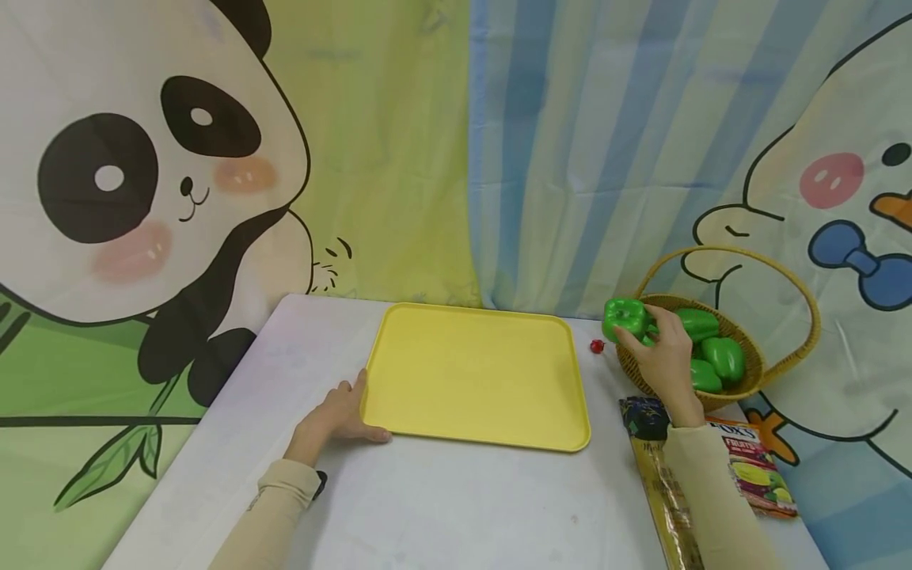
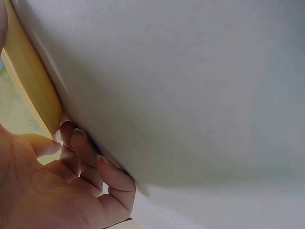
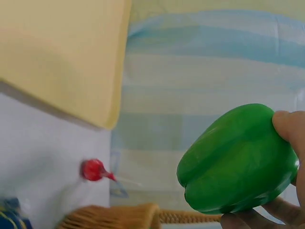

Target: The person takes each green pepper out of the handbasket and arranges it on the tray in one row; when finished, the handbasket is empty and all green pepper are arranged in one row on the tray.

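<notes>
A green bell pepper is pinched between the thumb and fingers of my right hand, up beside the wicker basket's left rim. It fills the lower right of the right wrist view, where the pepper appears smooth and glossy. My left hand holds the yellow tray at its near left corner, thumb along the front edge. In the left wrist view several fingers of this hand curl against the white table beside the tray's edge. More green peppers lie in the wicker basket.
A small red object lies between tray and basket. The basket's tall handle arches over it. A gold-and-black packet and a red fruit-sweets bag lie by my right forearm. A printed curtain hangs behind the table.
</notes>
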Tool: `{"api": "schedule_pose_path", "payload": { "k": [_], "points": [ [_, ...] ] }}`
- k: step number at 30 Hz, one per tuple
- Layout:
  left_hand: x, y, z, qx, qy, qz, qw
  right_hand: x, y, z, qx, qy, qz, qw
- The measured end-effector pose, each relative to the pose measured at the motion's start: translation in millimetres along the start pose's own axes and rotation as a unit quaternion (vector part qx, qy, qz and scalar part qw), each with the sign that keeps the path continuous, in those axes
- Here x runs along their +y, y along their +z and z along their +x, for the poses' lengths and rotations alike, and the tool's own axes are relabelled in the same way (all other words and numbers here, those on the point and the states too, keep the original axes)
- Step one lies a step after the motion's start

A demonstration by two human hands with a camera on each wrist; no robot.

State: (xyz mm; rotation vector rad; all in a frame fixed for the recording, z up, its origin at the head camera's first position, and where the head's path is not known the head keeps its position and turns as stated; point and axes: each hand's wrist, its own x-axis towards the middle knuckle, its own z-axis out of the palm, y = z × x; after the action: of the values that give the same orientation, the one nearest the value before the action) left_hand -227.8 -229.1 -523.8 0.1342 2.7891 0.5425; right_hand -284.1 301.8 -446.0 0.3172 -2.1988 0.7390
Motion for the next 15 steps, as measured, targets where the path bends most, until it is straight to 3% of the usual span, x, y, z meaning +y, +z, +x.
{"api": "schedule_pose_path", "payload": {
  "k": [6,15],
  "points": [
    [2.3,-1.7,0.7,-0.008,-0.002,0.009,0.9999,-4.2,24.8,-14.0,-0.047,-0.008,0.015,0.9988],
    [2.6,-2.5,-0.2,-0.007,0.000,0.010,0.9999,-11.6,56.7,-33.5,-0.148,0.081,0.085,0.9819]
  ]
}}
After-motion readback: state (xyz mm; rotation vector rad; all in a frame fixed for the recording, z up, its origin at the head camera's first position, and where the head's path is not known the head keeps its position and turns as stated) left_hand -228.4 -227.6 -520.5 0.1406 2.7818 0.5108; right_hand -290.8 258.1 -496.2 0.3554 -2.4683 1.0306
